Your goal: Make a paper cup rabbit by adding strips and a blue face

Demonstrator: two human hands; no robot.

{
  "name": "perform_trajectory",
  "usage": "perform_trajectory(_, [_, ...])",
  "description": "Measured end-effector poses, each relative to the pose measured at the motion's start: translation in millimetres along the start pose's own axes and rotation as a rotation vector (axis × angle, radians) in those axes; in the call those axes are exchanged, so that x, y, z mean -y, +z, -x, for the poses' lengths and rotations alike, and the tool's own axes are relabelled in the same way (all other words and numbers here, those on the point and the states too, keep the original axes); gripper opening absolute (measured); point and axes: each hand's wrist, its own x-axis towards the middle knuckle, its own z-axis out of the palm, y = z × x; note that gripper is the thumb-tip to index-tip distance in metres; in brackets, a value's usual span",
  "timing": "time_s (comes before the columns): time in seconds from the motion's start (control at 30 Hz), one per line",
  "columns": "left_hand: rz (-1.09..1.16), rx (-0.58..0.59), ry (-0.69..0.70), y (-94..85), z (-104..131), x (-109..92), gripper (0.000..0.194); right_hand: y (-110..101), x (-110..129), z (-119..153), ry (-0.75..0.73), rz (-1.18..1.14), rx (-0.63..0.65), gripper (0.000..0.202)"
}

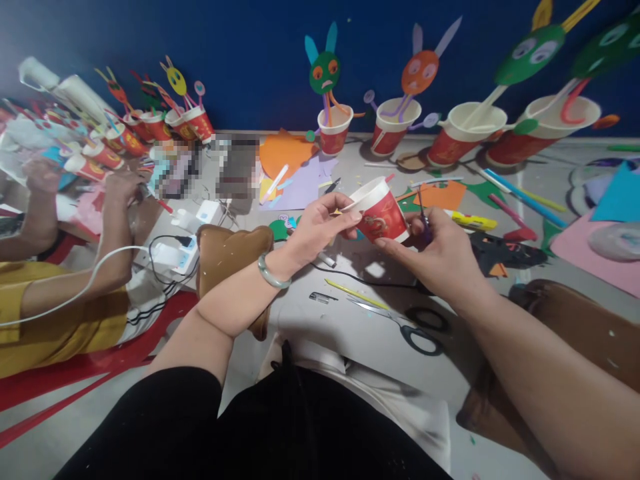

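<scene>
A red and white paper cup point(383, 217) is tilted in front of me, its white rim toward the left. My left hand point(325, 223) has thumb and fingers closed on the rim side. At the cup's base is my right hand point(440, 250), its thumb reaching the lower edge. Closed in its fingers is what looks like a small pair of scissors point(426, 223) with a dark purple handle, partly hidden by the hand. On the table below lie black-handled scissors point(400, 323), a yellow pencil-like stick point(350, 292) and a small metal clip-like piece point(323, 297).
Along the blue wall stand red cups with paper-faced figures, such as a green-faced one point(325, 72). Orange paper point(285, 153), a yellow tube point(473, 221) and black scraps point(505, 250) lie around. A power strip point(175, 253) with cables sits left, beside another person's arm point(113, 227).
</scene>
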Motion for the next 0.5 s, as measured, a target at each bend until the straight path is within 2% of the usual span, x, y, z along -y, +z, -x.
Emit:
perform_trajectory(0.13, [0.039,-0.132,0.146,-0.7,-1,6,0.066,-2,3,-1,0.018,-0.083,-0.054,0.052])
perform_trajectory(0.2, [0.07,-0.155,0.15,0.0,-2,8,0.078,-1,3,-1,0.028,-0.093,-0.075,0.051])
perform_trajectory(0.3, [0.104,-0.027,0.053,3.8,-2,9,0.083,4,1,1,0.0,-0.156,-0.035,0.051])
perform_trajectory(0.4, [0.071,0.092,0.051,7.3,-1,8,0.072,9,0,5,-0.006,-0.205,0.047,0.058])
perform_trajectory(0.5, [-0.02,0.017,0.167,4.6,-4,11,0.073,13,-1,7,0.042,-0.302,0.093,0.063])
